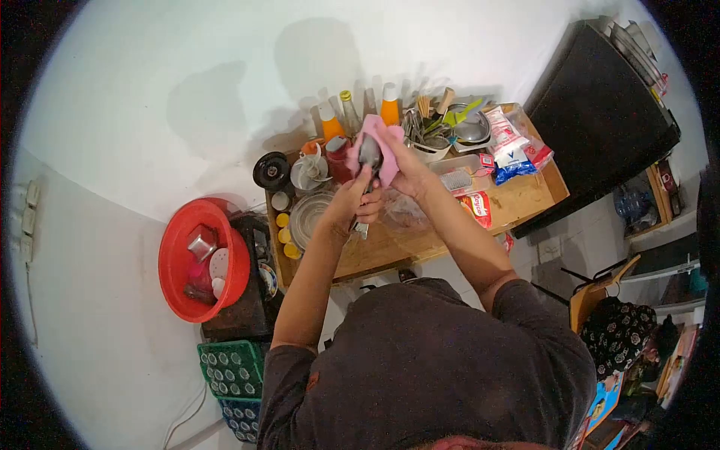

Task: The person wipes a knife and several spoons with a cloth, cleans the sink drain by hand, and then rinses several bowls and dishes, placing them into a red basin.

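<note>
My left hand (355, 201) is closed round the handle of a metal spoon (370, 151), whose bowl points up and away from me. Behind the bowl, a pink cloth (390, 141) is spread in my right hand (409, 169), its fingers partly hidden by the cloth. Cloth and spoon touch, held above the middle of the wooden table (360, 259). Under my hands lies a clear plastic bag (403, 213). Just left of them stand a red-lidded jar (339, 154) and a round clear lid (312, 217).
Bottles with orange contents (330, 124) line the wall side. A utensil holder (431, 150), a metal pot (472, 127) and food packets (510, 142) stand to the right. A red basin (171, 259) with dishes is at left, above green crates (232, 349). A black cabinet (600, 112) borders the right.
</note>
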{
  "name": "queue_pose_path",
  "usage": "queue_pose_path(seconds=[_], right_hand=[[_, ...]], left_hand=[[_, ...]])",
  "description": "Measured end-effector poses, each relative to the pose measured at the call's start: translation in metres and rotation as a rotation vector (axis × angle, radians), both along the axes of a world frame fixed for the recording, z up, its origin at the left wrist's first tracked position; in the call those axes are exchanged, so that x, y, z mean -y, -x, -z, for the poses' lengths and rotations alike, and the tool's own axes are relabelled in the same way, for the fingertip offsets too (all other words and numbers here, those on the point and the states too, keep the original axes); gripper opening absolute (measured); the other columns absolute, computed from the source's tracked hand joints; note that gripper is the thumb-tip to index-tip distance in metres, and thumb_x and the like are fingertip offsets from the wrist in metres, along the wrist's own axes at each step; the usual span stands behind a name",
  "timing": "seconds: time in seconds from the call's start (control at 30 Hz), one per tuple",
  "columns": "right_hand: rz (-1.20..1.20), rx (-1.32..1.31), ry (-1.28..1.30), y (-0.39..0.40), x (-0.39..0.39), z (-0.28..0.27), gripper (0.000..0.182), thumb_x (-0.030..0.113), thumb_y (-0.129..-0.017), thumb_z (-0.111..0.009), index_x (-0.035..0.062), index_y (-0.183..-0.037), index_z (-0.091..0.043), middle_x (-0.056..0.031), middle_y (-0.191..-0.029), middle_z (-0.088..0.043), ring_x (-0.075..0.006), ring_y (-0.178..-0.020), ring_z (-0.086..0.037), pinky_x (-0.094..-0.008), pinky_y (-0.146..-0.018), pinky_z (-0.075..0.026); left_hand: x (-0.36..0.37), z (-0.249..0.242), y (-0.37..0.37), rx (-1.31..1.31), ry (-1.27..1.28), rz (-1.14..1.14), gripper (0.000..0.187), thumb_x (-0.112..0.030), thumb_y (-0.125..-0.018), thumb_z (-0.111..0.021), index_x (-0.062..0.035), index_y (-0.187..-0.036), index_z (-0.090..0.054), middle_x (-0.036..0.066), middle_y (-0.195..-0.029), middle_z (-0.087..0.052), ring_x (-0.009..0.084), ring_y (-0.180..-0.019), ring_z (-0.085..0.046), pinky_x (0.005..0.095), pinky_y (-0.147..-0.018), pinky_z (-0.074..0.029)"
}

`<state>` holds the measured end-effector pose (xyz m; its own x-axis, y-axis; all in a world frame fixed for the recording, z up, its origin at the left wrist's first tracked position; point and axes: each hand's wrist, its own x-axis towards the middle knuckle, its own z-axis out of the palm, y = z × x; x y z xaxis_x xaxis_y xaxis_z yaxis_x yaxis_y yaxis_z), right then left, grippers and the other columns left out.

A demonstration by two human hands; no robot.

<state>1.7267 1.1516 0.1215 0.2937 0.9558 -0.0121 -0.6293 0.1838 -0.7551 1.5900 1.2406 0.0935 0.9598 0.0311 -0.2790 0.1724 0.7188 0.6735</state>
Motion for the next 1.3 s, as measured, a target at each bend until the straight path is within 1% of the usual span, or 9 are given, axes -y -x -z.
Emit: queue_pose_path(seconds=[0.17,0.3,0.4,0.5,0.6,0.67,0.77,1.1,1.3], right_hand=[[0.270,-0.015,-0.057,-0.007,-0.010,0.047,0.031,0.037,-0.099,-0.055,0.0063,-0.102,-0.059,-0.0092,-0.085,-0.067,-0.0190,-0.070,-0.065,-0.0306,-0.055,-0.052],[0.657,-0.059,0.000,0.007,-0.003,0.039,0.025,0.029,-0.096,-0.062,0.0071,-0.107,-0.056,-0.0085,-0.091,-0.067,-0.0196,-0.076,-0.067,-0.0324,-0.065,-0.055],[0.899,-0.028,-0.009,-0.013,-0.001,0.030,0.020,0.024,-0.094,-0.066,0.0082,-0.103,-0.059,-0.0055,-0.089,-0.066,-0.0173,-0.073,-0.065,-0.0313,-0.060,-0.054],[0.831,-0.012,-0.036,-0.031,0.032,-0.018,0.018,0.022,-0.093,-0.067,0.0096,-0.103,-0.059,-0.0042,-0.089,-0.065,-0.0159,-0.074,-0.064,-0.0311,-0.061,-0.053],[0.801,-0.024,-0.022,-0.060,0.058,-0.007,0.023,0.022,-0.093,-0.066,0.0088,-0.112,-0.059,-0.0037,-0.094,-0.066,-0.0165,-0.085,-0.065,-0.0309,-0.073,-0.055],[0.882,-0.057,-0.012,-0.052,0.071,-0.003,0.020,0.021,-0.092,-0.067,0.0102,-0.107,-0.059,-0.0037,-0.090,-0.065,-0.0149,-0.076,-0.063,-0.0303,-0.064,-0.053],[0.910,-0.054,0.127,-0.043,0.090,0.027,0.028,0.023,-0.091,-0.069,0.0099,-0.114,-0.060,-0.0012,-0.097,-0.065,-0.0132,-0.086,-0.063,-0.0289,-0.070,-0.053],[0.968,-0.093,0.243,-0.056,0.152,0.077,0.028,0.023,-0.091,-0.069,0.0082,-0.112,-0.060,-0.0026,-0.096,-0.066,-0.0148,-0.085,-0.065,-0.0297,-0.073,-0.055],[0.970,-0.141,0.307,-0.063,0.164,0.077,0.025,0.023,-0.091,-0.068,0.0093,-0.111,-0.061,-0.0020,-0.094,-0.065,-0.0139,-0.081,-0.064,-0.0291,-0.070,-0.054]], left_hand=[[0.021,-0.011,-0.005,-0.240,-0.320,-0.095,0.046,-0.056,-0.098,-0.046,-0.0123,-0.085,-0.050,-0.006,-0.057,-0.035,0.0073,-0.041,-0.032,0.0258,-0.038,-0.031],[0.026,-0.006,-0.008,-0.234,-0.534,-0.169,0.044,-0.052,-0.100,-0.048,-0.0100,-0.086,-0.051,-0.005,-0.058,-0.038,0.0070,-0.043,-0.037,0.0260,-0.040,-0.033],[0.020,0.019,-0.021,-0.083,-0.812,-0.271,0.042,-0.046,-0.099,-0.054,-0.0047,-0.092,-0.054,-0.002,-0.061,-0.048,0.0100,-0.047,-0.046,0.0294,-0.045,-0.040],[0.007,0.019,-0.038,-0.009,-0.975,-0.556,0.038,-0.040,-0.102,-0.050,-0.0055,-0.085,-0.054,-0.002,-0.059,-0.048,0.0100,-0.049,-0.047,0.0298,-0.049,-0.041],[-0.017,0.011,-0.050,0.117,-0.783,-0.567,0.039,-0.039,-0.103,-0.048,-0.0071,-0.080,-0.051,-0.002,-0.061,-0.048,0.0099,-0.052,-0.047,0.0293,-0.050,-0.041],[-0.022,0.009,-0.066,0.123,-0.756,-0.579,0.040,-0.038,-0.103,-0.047,-0.0084,-0.076,-0.048,-0.002,-0.060,-0.046,0.0097,-0.055,-0.048,0.0281,-0.054,-0.041],[-0.027,0.015,-0.090,0.089,-0.971,-0.659,0.057,-0.049,-0.104,-0.038,-0.0078,-0.064,-0.041,0.001,-0.062,-0.041,0.0143,-0.064,-0.046,0.0334,-0.065,-0.042],[-0.003,0.080,-0.140,0.001,-1.037,-0.701,0.057,-0.049,-0.104,-0.037,-0.0037,-0.072,-0.051,0.003,-0.070,-0.052,0.0144,-0.069,-0.047,0.0318,-0.065,-0.038],[-0.007,0.092,-0.151,0.026,-1.008,-0.697,0.051,-0.044,-0.103,-0.043,-0.0036,-0.075,-0.054,0.006,-0.073,-0.058,0.0180,-0.072,-0.056,0.0331,-0.074,-0.046]])
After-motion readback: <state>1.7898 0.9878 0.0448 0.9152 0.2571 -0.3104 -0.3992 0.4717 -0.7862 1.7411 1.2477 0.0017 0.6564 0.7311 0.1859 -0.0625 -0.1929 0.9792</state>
